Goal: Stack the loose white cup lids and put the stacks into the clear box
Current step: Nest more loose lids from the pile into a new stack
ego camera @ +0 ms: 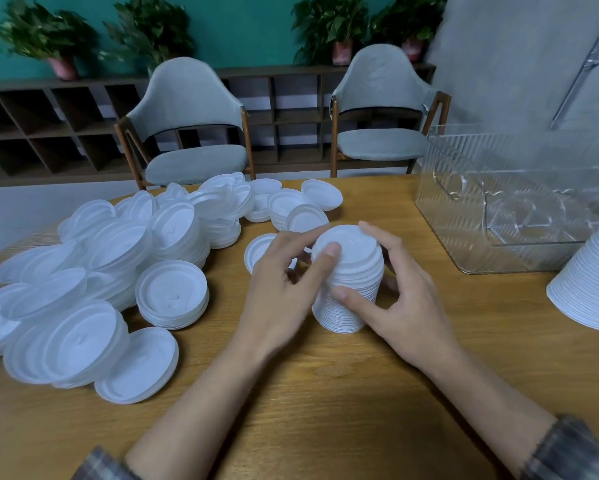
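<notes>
A tall stack of white cup lids (351, 271) stands on the wooden table (325, 393) at its middle. My left hand (284, 282) holds its left side, with the thumb on the top lid and the fingers curled behind. My right hand (398, 289) grips the right side, thumb across the front of the stack and fingers round the back. A big heap of loose white lids (118, 271) covers the table's left half. A single lid (258, 251) lies flat just behind my left hand. The clear ribbed box (519, 202) sits at the right rear and holds no lids.
Another tall stack of lids (592, 282) stands at the right edge, in front of the box. Short stacks (171, 294) sit among the heap. Two grey chairs (194, 123) stand behind the table. Bare wood lies between my forearms.
</notes>
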A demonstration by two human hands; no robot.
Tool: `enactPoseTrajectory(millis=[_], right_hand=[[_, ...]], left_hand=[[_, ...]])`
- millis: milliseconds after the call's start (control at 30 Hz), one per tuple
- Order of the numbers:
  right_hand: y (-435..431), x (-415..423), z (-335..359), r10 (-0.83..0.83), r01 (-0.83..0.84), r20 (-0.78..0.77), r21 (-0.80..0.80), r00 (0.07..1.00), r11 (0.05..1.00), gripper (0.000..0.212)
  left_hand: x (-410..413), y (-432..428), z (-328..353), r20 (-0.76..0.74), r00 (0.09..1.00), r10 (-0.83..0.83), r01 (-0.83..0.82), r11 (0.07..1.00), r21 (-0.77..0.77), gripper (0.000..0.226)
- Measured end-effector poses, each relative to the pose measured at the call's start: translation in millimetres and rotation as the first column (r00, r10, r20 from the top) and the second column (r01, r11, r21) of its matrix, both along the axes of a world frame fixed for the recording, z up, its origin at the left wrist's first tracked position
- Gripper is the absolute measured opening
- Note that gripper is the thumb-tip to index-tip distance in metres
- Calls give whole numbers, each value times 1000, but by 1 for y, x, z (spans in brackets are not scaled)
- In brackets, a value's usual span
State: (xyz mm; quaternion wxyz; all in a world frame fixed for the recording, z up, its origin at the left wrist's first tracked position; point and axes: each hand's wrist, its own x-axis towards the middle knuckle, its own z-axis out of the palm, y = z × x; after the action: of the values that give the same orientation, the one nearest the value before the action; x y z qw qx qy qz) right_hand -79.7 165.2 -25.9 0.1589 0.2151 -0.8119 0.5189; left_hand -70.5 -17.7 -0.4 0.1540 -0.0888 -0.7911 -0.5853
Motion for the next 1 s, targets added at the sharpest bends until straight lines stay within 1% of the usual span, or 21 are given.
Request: enactPoseTrajectory(millis=[67, 133, 300, 467, 633, 733, 867, 1000], right_hand=[[0, 0, 0, 1, 0, 10, -18, 1000, 1000, 76], [1, 0, 0, 3, -2, 17, -22, 1000, 1000, 77], [2, 0, -1, 6, -5, 21, -31, 1000, 1000, 77], [3, 0, 0, 21, -19, 36, -50, 999, 999, 78], [2, 1, 3, 5, -5, 5, 17, 1000, 1000, 74], [2, 2, 2, 12, -13, 13, 57, 1000, 998, 77], [0, 1, 0, 20, -25, 52, 110, 998, 994, 88], [0, 0, -2, 16, -20, 37, 109, 999, 994, 89]], left_hand=[[1, 1, -2, -1, 1000, 7, -7, 999, -50, 52], [2, 1, -2, 1, 1000, 7, -7, 999, -50, 56], [3, -1, -1, 20, 1000, -12, 12, 1000, -23, 58], [4, -1, 0, 50, 998, -33, 32, 999, 10, 52], [4, -2, 0, 66, 996, -57, 56, 998, 13, 53], [2, -4, -1, 64, 995, -80, 79, 997, 18, 52], [0, -5, -3, 61, 990, -125, 124, 992, 18, 55], [-1, -5, -6, 45, 991, -128, 128, 992, 17, 54]])
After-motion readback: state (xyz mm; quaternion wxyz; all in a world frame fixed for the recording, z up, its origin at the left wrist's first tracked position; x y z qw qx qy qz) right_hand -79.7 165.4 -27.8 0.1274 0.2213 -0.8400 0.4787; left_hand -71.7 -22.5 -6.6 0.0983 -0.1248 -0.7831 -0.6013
